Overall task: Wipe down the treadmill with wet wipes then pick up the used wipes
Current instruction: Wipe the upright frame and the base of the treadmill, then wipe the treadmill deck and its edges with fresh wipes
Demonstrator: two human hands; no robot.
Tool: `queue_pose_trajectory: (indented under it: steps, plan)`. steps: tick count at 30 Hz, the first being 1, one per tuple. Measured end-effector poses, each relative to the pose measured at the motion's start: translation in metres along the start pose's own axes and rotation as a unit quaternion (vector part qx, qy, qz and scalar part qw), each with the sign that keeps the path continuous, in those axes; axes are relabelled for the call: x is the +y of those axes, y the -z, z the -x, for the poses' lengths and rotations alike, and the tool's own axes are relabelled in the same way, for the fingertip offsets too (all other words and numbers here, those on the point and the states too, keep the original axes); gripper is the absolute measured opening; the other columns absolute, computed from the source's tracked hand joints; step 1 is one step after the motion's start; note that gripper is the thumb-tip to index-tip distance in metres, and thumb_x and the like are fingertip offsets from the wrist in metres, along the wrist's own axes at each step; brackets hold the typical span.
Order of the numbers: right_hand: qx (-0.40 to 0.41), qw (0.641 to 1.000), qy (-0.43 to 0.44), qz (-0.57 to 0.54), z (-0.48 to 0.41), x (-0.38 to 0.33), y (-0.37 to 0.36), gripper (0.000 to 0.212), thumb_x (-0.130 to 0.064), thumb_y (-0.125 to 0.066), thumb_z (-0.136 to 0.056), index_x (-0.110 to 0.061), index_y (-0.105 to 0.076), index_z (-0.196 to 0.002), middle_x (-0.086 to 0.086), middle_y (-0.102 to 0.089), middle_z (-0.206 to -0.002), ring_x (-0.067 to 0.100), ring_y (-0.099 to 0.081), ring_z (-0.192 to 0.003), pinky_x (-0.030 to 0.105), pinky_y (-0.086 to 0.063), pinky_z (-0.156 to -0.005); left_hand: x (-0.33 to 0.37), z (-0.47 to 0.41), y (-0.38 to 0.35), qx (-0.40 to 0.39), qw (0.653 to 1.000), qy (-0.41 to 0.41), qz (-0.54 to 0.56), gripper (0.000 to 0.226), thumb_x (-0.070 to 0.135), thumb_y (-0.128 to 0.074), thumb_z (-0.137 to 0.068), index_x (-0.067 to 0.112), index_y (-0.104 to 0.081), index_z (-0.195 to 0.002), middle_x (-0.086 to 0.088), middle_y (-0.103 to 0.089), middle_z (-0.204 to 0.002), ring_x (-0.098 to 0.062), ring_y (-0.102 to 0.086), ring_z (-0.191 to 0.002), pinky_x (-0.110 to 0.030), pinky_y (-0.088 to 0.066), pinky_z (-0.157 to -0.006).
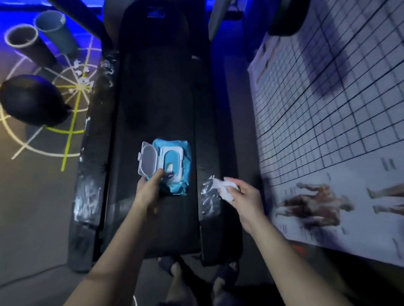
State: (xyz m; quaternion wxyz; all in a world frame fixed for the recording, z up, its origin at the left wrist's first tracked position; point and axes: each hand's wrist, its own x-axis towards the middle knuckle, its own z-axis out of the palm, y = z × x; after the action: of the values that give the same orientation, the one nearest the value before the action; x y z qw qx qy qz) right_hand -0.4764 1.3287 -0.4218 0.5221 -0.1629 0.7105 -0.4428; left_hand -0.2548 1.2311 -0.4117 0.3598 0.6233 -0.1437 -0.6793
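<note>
Over the treadmill (159,96), right grip (244,197) clutches crumpled wipe (224,189), left grip (149,191) pinches open pack (178,187)

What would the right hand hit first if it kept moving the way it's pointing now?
Probably the treadmill's right side rail: the right hand, gripping a wipe, points forward-left at its shiny patch. The wipe pack held by the left hand lies farther on. Height is unclear.

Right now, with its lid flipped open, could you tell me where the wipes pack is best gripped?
Pinch the wipes pack by its soft teal near end, coming from the person's side. It lies flat on the belt, and its lid hangs open to the left, so that side is awkward. The left hand is at that end; the right hand holds a wipe.
</note>
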Motion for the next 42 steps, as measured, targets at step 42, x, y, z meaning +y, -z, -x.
queue_pose_trajectory:
  steps: [42]
  plan:
    - [0.218,0.953,0.154,-0.140,-0.308,0.386,-0.050,0.019,-0.013,-0.067,-0.095,-0.027,-0.073,-0.106,0.001,-0.076,-0.105,0.018,-0.071,-0.100,0.046,-0.056,-0.096,-0.304,-0.431,0.100,-0.147,0.986,0.081,-0.021,0.043,0.009,-0.052,-0.095,-0.001,-0.062,-0.136,-0.019,-0.074,-0.122,-0.027,-0.077,-0.092,-0.036,-0.065,-0.075]
